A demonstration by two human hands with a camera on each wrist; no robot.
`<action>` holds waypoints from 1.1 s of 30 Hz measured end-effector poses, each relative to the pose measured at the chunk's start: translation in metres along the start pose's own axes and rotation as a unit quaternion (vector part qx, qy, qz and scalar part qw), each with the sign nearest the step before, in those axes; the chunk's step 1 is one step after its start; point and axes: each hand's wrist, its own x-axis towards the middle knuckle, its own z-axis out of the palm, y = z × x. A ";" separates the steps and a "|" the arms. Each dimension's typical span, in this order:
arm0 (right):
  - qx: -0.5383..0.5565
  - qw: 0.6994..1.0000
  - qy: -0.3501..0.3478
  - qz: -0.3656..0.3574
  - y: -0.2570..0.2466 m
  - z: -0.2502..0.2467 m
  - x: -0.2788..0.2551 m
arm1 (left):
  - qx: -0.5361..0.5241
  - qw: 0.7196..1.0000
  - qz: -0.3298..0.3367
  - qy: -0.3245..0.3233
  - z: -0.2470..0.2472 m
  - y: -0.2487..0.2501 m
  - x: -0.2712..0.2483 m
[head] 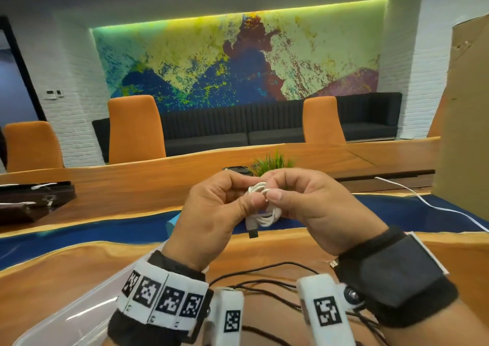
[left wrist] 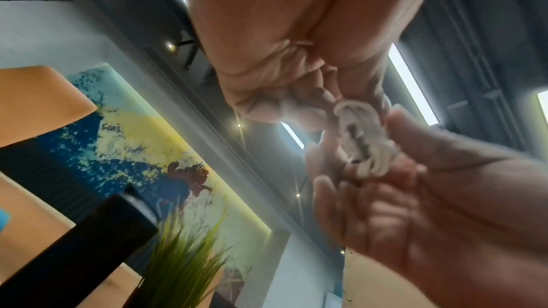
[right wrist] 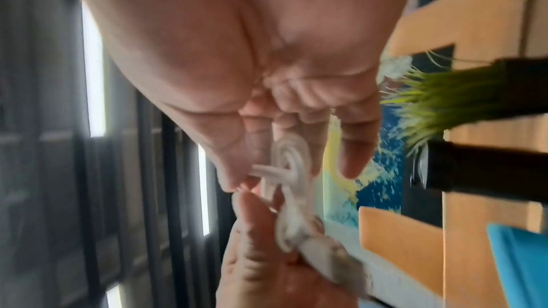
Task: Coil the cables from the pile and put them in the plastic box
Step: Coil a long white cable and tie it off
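Observation:
Both hands are raised above the table and hold a small coiled white cable between them. My left hand grips the bundle from the left, thumb on top. My right hand pinches the upper loops with thumb and forefinger. The cable's USB plug hangs out below the bundle. The coil shows between both hands in the left wrist view, and the white loops show in the right wrist view. A clear plastic box sits at the lower left. Black cables lie loose on the table under my wrists.
A white cable trails across the blue strip on the right. A potted green plant stands behind my hands. Dark cases lie at the left. A cardboard sheet rises at the right edge. Orange chairs stand beyond the table.

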 end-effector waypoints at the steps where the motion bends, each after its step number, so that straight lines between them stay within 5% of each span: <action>1: 0.063 0.997 -0.005 0.040 -0.001 0.001 0.000 | 0.055 0.998 0.015 -0.013 -0.002 0.001 -0.001; 5: 0.157 0.982 0.011 0.105 0.005 0.007 0.002 | 0.295 0.953 0.066 -0.020 -0.007 0.001 0.000; 8: 0.047 0.996 0.056 0.059 0.009 0.009 0.005 | 0.305 0.950 0.061 -0.031 -0.011 0.001 0.000; 11: -0.098 0.991 0.083 -0.028 0.009 0.004 0.004 | 0.221 0.973 0.021 -0.068 -0.015 0.001 0.001; 18: -0.089 0.992 0.087 -0.015 0.009 0.008 0.003 | -0.073 0.996 -0.047 0.000 0.002 0.000 0.001; 25: 0.081 0.982 0.095 0.139 0.000 0.000 0.001 | 0.200 0.967 0.121 0.102 0.014 -0.011 0.000; 29: 0.104 0.982 0.063 0.143 -0.006 -0.001 -0.001 | 0.260 0.930 0.201 0.164 0.017 -0.013 -0.001; 33: 0.038 0.991 0.067 0.106 -0.010 0.004 -0.001 | 0.247 0.928 0.231 0.157 0.023 -0.014 -0.003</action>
